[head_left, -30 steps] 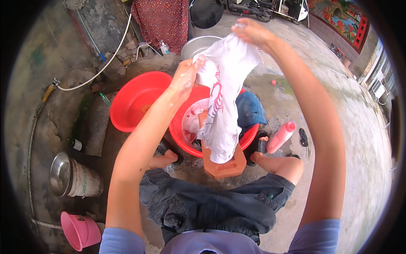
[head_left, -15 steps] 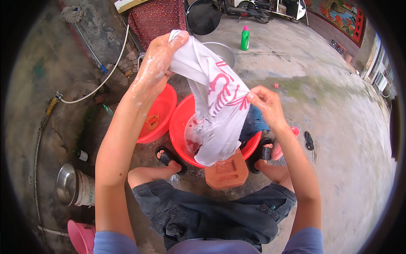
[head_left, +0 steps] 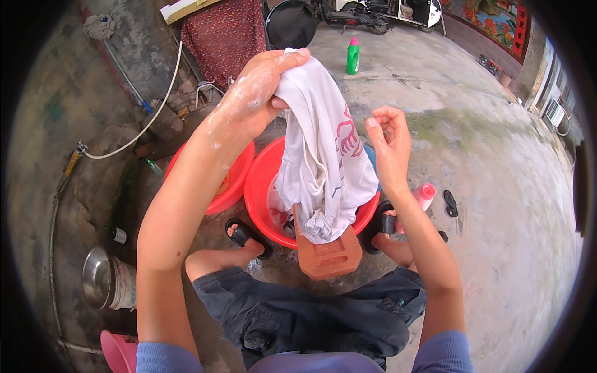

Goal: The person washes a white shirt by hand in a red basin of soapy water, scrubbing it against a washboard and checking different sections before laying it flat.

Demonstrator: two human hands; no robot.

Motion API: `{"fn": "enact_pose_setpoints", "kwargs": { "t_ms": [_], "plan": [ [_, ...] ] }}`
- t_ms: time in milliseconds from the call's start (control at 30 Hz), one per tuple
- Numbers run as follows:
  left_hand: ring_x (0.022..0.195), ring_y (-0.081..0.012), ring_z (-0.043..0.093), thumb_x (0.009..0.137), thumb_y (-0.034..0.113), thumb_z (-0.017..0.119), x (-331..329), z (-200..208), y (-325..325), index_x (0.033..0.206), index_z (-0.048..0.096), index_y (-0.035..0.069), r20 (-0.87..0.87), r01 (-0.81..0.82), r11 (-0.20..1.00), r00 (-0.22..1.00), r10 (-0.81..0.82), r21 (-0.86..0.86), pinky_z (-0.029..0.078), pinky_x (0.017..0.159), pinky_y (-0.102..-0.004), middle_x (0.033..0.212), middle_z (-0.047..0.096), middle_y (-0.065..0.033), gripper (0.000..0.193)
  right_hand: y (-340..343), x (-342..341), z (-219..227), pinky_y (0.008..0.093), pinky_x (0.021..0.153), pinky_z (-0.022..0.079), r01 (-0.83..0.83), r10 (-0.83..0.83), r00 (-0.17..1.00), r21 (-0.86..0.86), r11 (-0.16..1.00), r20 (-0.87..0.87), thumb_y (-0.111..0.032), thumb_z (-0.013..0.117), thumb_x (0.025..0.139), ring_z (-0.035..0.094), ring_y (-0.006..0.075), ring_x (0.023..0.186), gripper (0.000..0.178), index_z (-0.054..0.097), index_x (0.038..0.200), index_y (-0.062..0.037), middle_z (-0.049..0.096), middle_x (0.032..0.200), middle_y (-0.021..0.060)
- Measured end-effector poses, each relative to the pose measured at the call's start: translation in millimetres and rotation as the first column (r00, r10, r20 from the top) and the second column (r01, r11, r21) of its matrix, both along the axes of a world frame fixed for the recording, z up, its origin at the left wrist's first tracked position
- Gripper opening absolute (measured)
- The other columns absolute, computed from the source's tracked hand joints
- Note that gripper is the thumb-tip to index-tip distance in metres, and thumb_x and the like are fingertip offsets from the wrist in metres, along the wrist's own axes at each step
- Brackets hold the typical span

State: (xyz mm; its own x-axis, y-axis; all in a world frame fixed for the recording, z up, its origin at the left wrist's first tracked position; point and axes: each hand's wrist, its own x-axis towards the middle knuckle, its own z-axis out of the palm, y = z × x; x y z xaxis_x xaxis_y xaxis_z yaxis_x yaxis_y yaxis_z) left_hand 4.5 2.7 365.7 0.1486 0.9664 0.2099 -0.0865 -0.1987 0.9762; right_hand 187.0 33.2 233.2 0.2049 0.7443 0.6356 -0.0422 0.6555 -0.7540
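My left hand (head_left: 261, 87), wet with suds, is raised and closed on the top of a white shirt (head_left: 311, 124) with a pink print. The shirt hangs down in folds, its lower end in front of a brown washboard (head_left: 329, 258). That board leans at the near side of a red tub (head_left: 253, 193), which holds soapy water. My right hand (head_left: 392, 146) is to the right of the shirt, apart from it, fingers loosely curled and empty. A bit of blue cloth (head_left: 370, 154) shows behind the shirt; the rest is hidden.
Another red basin (head_left: 231, 196) stands to the left of the tub. A pink bottle (head_left: 425, 194) and a black slipper (head_left: 450, 202) are at the right. Farther off stands a green bottle (head_left: 352, 59). A metal bowl (head_left: 98, 280) and a pink bucket (head_left: 118, 349) are at the left.
My right hand has let go of the shirt's printed part. The shirt has swung from stretched out sideways to hanging down. My left hand has moved slightly right.
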Motion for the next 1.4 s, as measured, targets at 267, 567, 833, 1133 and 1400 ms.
{"fn": "enact_pose_setpoints", "kwargs": {
  "t_ms": [267, 567, 833, 1133, 1400],
  "plan": [
    [0.052, -0.0065, 0.045, 0.083, 0.017, 0.055, -1.0, 6.1, -0.3, 0.074, 0.055, 0.001, 0.071, -0.016, 0.996, 0.997, 0.010, 0.082, 0.033, 0.044, -0.0202, 0.064, 0.051, -0.0011, 0.018, -25.5, -22.3, 30.5, 0.0295, 0.055, 0.044, -0.044, -0.029, 0.841, 0.121, 0.992, 0.540, -0.016, 0.065, 0.074, 0.056, 0.0176, 0.062, 0.015, 0.058, 0.077, -0.0034, 0.058, 0.069, 0.0101],
    [0.063, -0.0112, 0.055, 0.082, 0.029, 0.053, -61.7, -2.2, -2.9, 0.070, 0.062, 0.000, -0.785, -0.195, 0.895, 0.430, 0.446, 0.402, 0.042, 0.058, -0.0244, 0.072, 0.057, -0.0086, 0.033, -8.8, -0.3, 43.6, 0.0179, 0.047, 0.026, -0.413, 0.444, 0.888, -0.218, 0.884, 0.118, -0.022, 0.056, 0.086, 0.033, 0.0002, 0.055, 0.020, 0.056, 0.077, -0.0037, 0.045, 0.062, -0.0081],
    [0.088, -0.0125, 0.055, 0.083, 0.041, 0.053, -62.2, -57.9, 9.0, 0.097, 0.058, 0.003, -0.060, 0.068, 0.971, 0.995, -0.084, -0.229, 0.043, 0.080, -0.0290, 0.093, 0.060, -0.0035, 0.041, 7.3, 2.8, 56.1, 0.0201, 0.057, 0.037, -0.125, 0.122, 0.893, -0.020, 0.992, 0.433, -0.019, 0.062, 0.080, 0.044, 0.0046, 0.061, 0.021, 0.059, 0.076, 0.0007, 0.052, 0.064, -0.0016],
    [0.093, -0.0117, 0.055, 0.081, 0.029, 0.060, -51.9, -82.4, 11.8, 0.102, 0.058, 0.001, 0.037, 0.232, 0.915, 0.972, -0.233, -0.331, 0.042, 0.082, -0.0269, 0.099, 0.060, -0.0055, 0.035, -1.8, -3.8, 50.3, 0.0195, 0.056, 0.037, -0.254, 0.272, 0.860, -0.100, 0.962, 0.432, -0.015, 0.060, 0.082, 0.044, 0.0031, 0.060, 0.016, 0.056, 0.079, -0.0002, 0.053, 0.065, -0.0014],
    [0.078, -0.0053, 0.051, 0.083, 0.029, 0.055, -38.6, -60.1, -5.5, 0.086, 0.057, 0.006, 0.068, 0.231, 0.973, 0.971, -0.230, -0.002, 0.040, 0.071, -0.0217, 0.081, 0.056, 0.0021, 0.023, -48.9, -18.9, 2.0, 0.0287, 0.067, 0.042, -0.667, 0.853, 0.479, -0.546, 0.508, 0.208, -0.027, 0.058, 0.084, 0.053, 0.0134, 0.073, 0.037, 0.040, 0.107, -0.0051, 0.058, 0.075, 0.0084]
  ]
}}
